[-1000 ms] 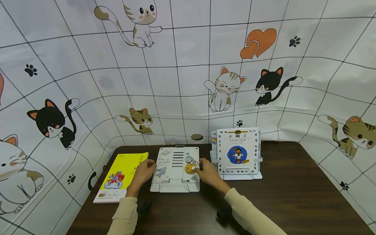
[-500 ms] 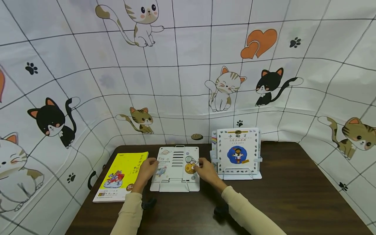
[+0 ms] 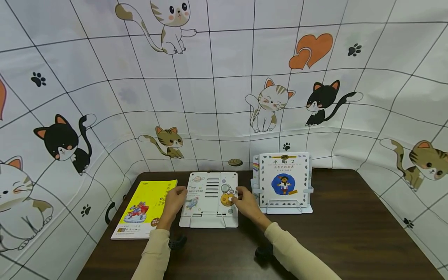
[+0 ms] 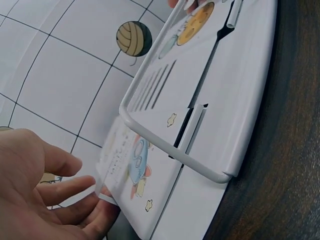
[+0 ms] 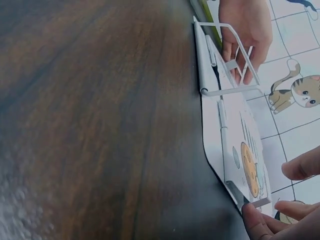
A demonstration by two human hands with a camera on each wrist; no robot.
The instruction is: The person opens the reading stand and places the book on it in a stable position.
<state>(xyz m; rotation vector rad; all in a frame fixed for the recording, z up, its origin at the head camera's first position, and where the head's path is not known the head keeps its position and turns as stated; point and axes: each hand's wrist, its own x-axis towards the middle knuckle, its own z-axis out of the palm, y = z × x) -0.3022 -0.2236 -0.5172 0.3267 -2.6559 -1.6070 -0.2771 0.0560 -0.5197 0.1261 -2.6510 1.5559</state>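
A white book stand (image 3: 210, 219) printed with planets and a rocket leans back on the table, its wire page holder (image 4: 175, 151) at the front. My left hand (image 3: 175, 200) is at the stand's left side, fingers curled at a small clear tab (image 4: 106, 197) on that edge, thumb apart from it. On the opposite side, my right hand (image 3: 246, 202) has its fingers bent at the right edge, one fingertip (image 5: 254, 217) against a similar small tab (image 5: 261, 202). Both wrists wear dark cameras.
A yellow book (image 3: 143, 202) lies flat at the left of the dark wooden table (image 3: 332, 241). To the right, a second stand (image 3: 304, 210) holds a white picture book (image 3: 284, 167) upright between side clips. A cat-print curtain (image 3: 224, 97) rises close behind the table.
My left forearm and hand have shifted slightly to the right, the hand turning a little at the stand's edge. My right hand stays at its edge. The head view has tilted slightly.
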